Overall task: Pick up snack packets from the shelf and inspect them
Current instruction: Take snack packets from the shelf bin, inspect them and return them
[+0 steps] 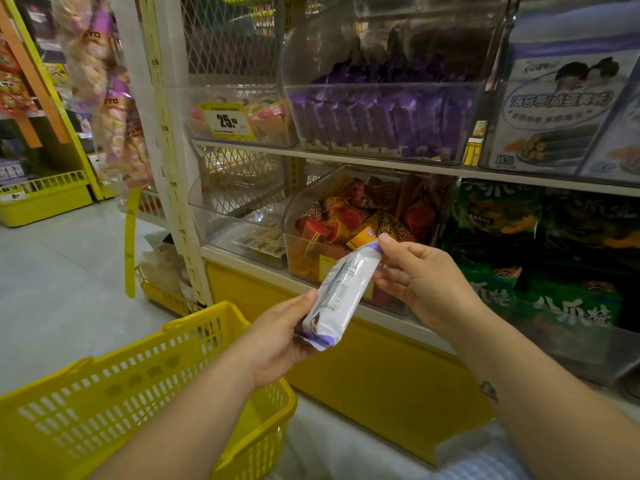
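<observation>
Yellow basket (pixel 204 315) low at left, snack packet (pixel 341 292) held up just beyond.
Lower end gripped in the curled left hand (pixel 277 341), upper end pinched between thumb and fingertips of the right hand (pixel 426 275). Tilted, printed white back toward the camera, in front of a clear bin (pixel 290 244) of red and orange packets (pixel 349 216) on the lower shelf (pixel 249 268). Higher and farther, purple packets (pixel 374 119) in another bin (pixel 381 85), beside a yellow price tag (pixel 227 121).

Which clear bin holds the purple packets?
The upper middle bin, right of the yellow price tag; the lower bin beneath it holds red and orange packets.
</observation>
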